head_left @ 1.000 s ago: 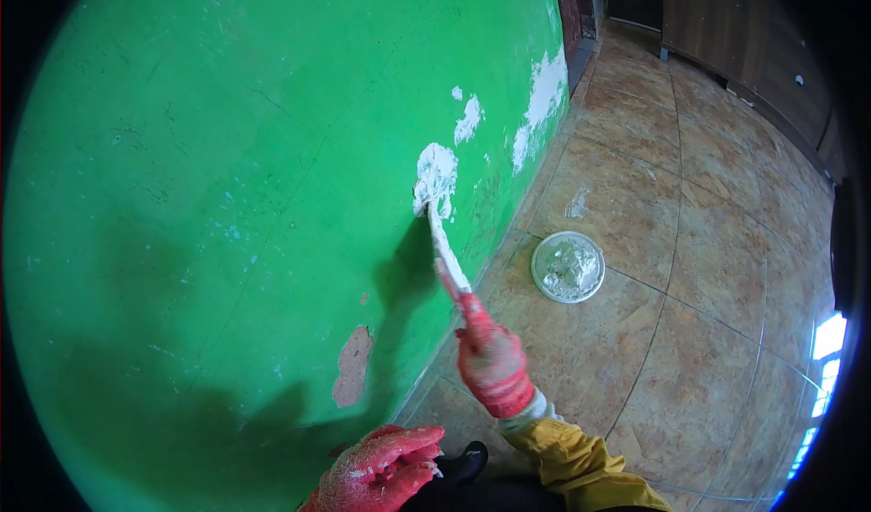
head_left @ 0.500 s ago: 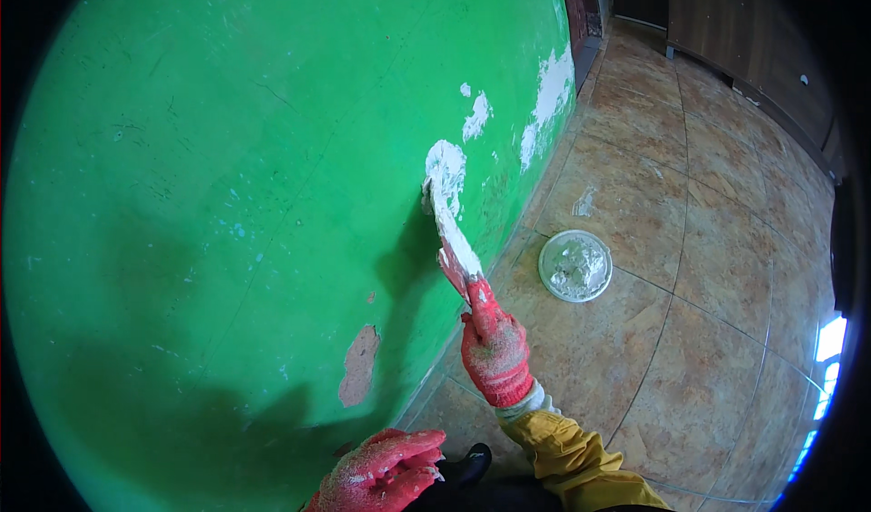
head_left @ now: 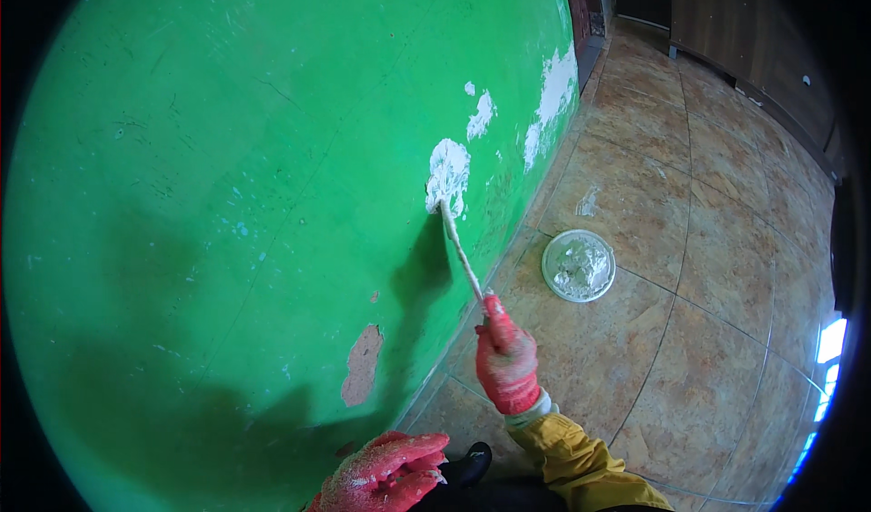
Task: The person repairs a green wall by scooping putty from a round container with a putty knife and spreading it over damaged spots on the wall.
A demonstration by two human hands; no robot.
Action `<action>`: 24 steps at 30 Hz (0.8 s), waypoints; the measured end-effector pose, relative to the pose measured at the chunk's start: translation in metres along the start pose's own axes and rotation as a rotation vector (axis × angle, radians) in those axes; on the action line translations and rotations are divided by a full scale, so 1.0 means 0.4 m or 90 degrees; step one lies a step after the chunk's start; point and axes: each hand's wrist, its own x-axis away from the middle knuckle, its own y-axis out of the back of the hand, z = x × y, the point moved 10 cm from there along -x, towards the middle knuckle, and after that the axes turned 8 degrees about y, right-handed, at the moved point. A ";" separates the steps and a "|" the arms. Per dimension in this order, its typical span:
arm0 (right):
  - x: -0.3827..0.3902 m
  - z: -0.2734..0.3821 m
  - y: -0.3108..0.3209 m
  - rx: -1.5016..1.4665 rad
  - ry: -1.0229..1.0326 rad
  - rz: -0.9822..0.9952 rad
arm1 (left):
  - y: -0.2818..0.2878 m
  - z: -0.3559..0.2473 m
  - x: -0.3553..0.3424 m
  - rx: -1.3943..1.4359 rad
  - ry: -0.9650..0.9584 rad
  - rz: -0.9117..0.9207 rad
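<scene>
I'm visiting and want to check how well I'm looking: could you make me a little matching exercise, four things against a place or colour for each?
Things:
1. Wall
2. Tub
3. Scraper
4. Sleeve

Places and colours:
A. Gripped in the gloved right hand
B. Yellow
C. Standing on the tiled floor
D. Green with white patches

Right pairs: 1-D, 2-C, 3-A, 4-B
</scene>
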 end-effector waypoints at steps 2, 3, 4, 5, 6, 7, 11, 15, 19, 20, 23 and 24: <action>0.013 -0.011 0.038 -0.069 -0.111 -0.031 | -0.005 0.041 0.003 0.031 0.112 0.041; 0.007 -0.016 0.041 -0.071 -0.111 -0.030 | -0.006 0.041 0.004 0.031 0.112 0.039; 0.000 -0.033 0.058 -0.138 -0.137 -0.073 | -0.007 0.042 0.004 0.046 0.120 0.035; -0.008 -0.052 0.075 -0.207 -0.162 -0.116 | -0.007 0.044 0.005 0.061 0.127 0.030; -0.021 -0.071 0.080 -0.241 -0.193 -0.104 | -0.006 0.041 0.006 0.061 0.128 0.029; -0.038 -0.087 0.096 -0.239 -0.193 -0.106 | -0.009 0.038 0.005 0.049 0.135 0.033; -0.090 -0.215 0.091 -0.478 -0.281 -0.129 | -0.006 -0.006 0.004 -0.032 -0.020 -0.001; -0.185 -0.296 0.049 -0.559 -0.281 -0.058 | -0.008 -0.009 -0.001 -0.039 -0.015 -0.002; -0.270 -0.382 -0.014 -0.606 -0.268 0.083 | -0.017 -0.006 -0.017 -0.050 -0.017 -0.004; -0.281 -0.396 -0.031 -0.588 -0.281 0.100 | -0.017 -0.004 -0.022 -0.039 -0.013 -0.007; -0.310 -0.422 -0.066 -0.572 -0.289 0.099 | -0.018 0.059 -0.028 0.021 0.209 0.020; -0.319 -0.431 -0.077 -0.595 -0.272 0.103 | -0.022 0.067 -0.034 0.021 0.211 0.019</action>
